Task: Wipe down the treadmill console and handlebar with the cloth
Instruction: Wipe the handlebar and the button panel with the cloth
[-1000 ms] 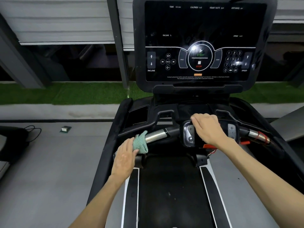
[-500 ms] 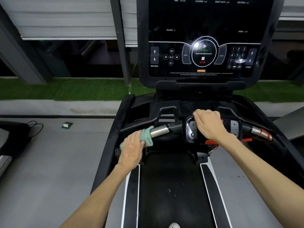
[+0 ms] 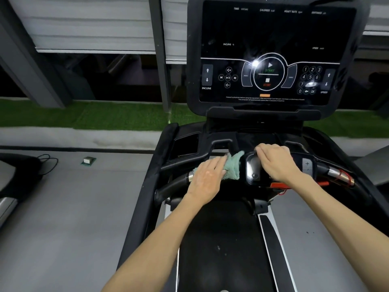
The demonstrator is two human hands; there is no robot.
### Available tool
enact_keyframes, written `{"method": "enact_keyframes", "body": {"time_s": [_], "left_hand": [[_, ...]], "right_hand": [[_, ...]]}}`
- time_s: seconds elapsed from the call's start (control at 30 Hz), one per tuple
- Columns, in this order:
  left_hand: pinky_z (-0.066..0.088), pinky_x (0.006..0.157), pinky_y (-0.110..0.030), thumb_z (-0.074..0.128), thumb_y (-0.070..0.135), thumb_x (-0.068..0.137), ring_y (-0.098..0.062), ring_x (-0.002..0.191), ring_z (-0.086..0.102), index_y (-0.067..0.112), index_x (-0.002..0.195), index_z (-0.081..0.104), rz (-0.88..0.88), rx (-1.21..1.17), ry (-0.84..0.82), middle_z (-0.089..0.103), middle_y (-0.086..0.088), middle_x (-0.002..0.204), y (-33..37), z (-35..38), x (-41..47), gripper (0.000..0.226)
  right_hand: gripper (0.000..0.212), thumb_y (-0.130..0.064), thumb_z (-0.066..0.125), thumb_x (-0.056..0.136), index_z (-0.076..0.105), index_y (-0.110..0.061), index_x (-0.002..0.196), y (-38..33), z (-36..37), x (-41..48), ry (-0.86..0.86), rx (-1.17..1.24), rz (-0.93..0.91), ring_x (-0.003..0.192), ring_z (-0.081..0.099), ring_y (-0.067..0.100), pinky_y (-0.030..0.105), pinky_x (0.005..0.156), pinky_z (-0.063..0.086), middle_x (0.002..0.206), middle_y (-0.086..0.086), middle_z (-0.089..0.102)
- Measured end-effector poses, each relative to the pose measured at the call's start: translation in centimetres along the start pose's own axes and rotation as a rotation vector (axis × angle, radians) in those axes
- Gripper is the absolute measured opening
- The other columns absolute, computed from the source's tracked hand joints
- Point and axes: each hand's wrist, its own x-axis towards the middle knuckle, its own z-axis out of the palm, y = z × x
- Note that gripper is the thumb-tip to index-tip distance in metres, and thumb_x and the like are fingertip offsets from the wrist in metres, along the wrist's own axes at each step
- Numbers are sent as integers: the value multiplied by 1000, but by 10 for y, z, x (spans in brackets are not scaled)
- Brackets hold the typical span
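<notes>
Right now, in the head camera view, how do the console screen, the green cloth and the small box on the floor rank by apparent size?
1. Console screen
2. Green cloth, partly hidden under the left hand
3. Small box on the floor, which lies farther off, so its true size is unsure

A crumpled mint-green cloth lies draped over the treadmill's black handlebar, pressed flat beneath the left hand, at 9 o'clock of the bar's glossy centre pad. The console, dark with lit START and STOP markings, stands upright at 12 o'clock.
</notes>
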Motion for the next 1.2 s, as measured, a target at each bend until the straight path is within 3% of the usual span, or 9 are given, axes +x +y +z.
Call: {"method": "enact_keyframes", "body": {"time_s": [0.17, 0.3, 0.43, 0.6, 0.73, 0.83, 0.97, 1.1, 1.2], "left_hand": [[43, 107, -39, 36, 29, 100, -24, 125, 52, 8, 144, 39, -277, -44, -52, 53, -10, 136, -63, -13, -73, 49], [51, 91, -33, 55, 9, 97, -21, 119, 56, 7, 144, 38, -455, -32, -126, 53, -10, 136, -77, -31, -106, 50], [52, 93, -29, 67, -4, 85, -22, 116, 58, 4, 143, 37, -454, 50, -165, 53, -13, 134, -78, -31, -118, 65], [47, 103, -38, 79, 15, 78, -27, 118, 58, 1, 137, 46, -426, 12, -121, 59, -15, 125, -80, -22, -106, 69], [44, 105, -45, 75, 13, 82, -27, 117, 54, 4, 140, 42, -405, -89, -92, 55, -12, 125, -82, -15, -97, 67], [39, 109, -44, 71, 13, 85, -25, 123, 50, 7, 142, 40, -409, -160, -49, 52, -10, 131, -78, -12, -95, 65], [35, 112, -46, 66, 13, 88, -28, 129, 45, 4, 143, 38, -393, -161, -6, 49, -13, 135, -69, -9, -93, 62], [22, 119, -48, 55, 43, 87, -28, 143, 27, 8, 148, 30, -362, 4, -100, 36, -10, 149, -82, -12, -103, 75], [15, 121, -45, 56, 62, 83, -29, 148, 14, 7, 153, 16, -421, 102, -126, 17, -14, 159, -103, -16, -131, 97]], "right_hand": [[32, -16, 32, 101, 60, -8, 87, -1, 2, -2, 25, -10, -20, 73, 57, 29, 42, 80, 41, 71, 4, 62], [32, -16, 33, 101, 61, -5, 91, -1, 2, -3, 33, 3, -27, 77, 58, 32, 41, 79, 38, 76, 8, 64], [32, -17, 33, 101, 62, -4, 93, -1, -1, -5, 50, 11, -36, 81, 58, 34, 39, 77, 34, 81, 11, 66], [32, -18, 34, 101, 62, -5, 95, -3, 1, -3, 45, 16, -1, 85, 59, 35, 39, 79, 34, 84, 12, 67], [34, -19, 32, 101, 63, -6, 97, -9, -3, -4, 31, 47, 15, 92, 60, 33, 41, 85, 37, 90, 11, 68], [32, -22, 38, 94, 65, -6, 102, -45, 1, -8, 132, 29, -131, 105, 61, 34, 48, 93, 45, 109, 15, 67], [32, -14, 58, 84, 62, -4, 114, -137, 29, -21, 49, 107, -488, 111, 58, 35, 48, 94, 48, 121, 16, 62], [38, -19, 56, 89, 57, -5, 123, -201, 57, -21, -58, 59, -711, 120, 52, 28, 43, 101, 43, 127, 12, 58], [37, -21, 52, 91, 52, -6, 124, -221, 69, -13, -158, -85, -770, 108, 53, 27, 40, 99, 42, 117, 9, 58]]}}
